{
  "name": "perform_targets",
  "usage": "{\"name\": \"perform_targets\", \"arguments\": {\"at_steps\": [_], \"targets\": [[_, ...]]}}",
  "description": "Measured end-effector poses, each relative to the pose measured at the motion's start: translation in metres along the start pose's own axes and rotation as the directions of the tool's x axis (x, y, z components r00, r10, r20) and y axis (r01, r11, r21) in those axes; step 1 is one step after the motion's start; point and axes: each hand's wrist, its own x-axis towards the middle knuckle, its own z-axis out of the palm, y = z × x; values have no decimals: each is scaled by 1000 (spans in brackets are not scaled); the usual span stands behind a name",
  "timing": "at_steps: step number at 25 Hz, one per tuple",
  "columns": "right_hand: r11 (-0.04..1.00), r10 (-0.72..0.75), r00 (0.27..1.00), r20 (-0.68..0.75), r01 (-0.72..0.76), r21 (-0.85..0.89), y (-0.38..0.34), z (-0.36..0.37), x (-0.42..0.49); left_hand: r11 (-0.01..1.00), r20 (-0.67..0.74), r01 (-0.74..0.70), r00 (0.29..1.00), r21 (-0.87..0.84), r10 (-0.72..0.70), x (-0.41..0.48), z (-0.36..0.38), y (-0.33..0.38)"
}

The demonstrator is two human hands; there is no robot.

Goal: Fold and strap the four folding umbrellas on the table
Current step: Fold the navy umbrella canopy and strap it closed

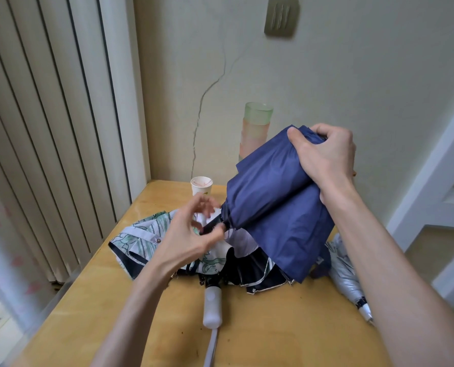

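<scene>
A cream wall (352,75) is seen at the back, marked by a long crack (210,94) and fitted high up with a beige plate (281,17). Pale vertical blinds (48,128) are hung at the left. A yellow wooden tabletop (273,337) is set into the corner. White door mouldings (437,186) are seen at the right. The room is softly and evenly lit.

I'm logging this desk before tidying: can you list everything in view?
navy umbrella: one, dark blue, held above the table
patterned umbrella: one, white and green, dark lining, lying on the table
silver umbrella: one, silver, table's right edge
paper cup: one, white, table's far side
tumbler: one, green over pink, by the wall
table: one, yellow wood
blinds: one set, beige, left
right hand: grips the navy umbrella's top end
left hand: at its black stem, grip blurred
</scene>
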Motion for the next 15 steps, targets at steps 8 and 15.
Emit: {"name": "perform_targets", "arguments": {"at_steps": [8,15], "targets": [[995,5,997,71,-12,97,3,3,-2,998,136,-32,990,53,25,4,8,-8],[985,-71,989,127,50,163,15,2,-6,988,-17,-102,994,118,105,3,6,8]]}}
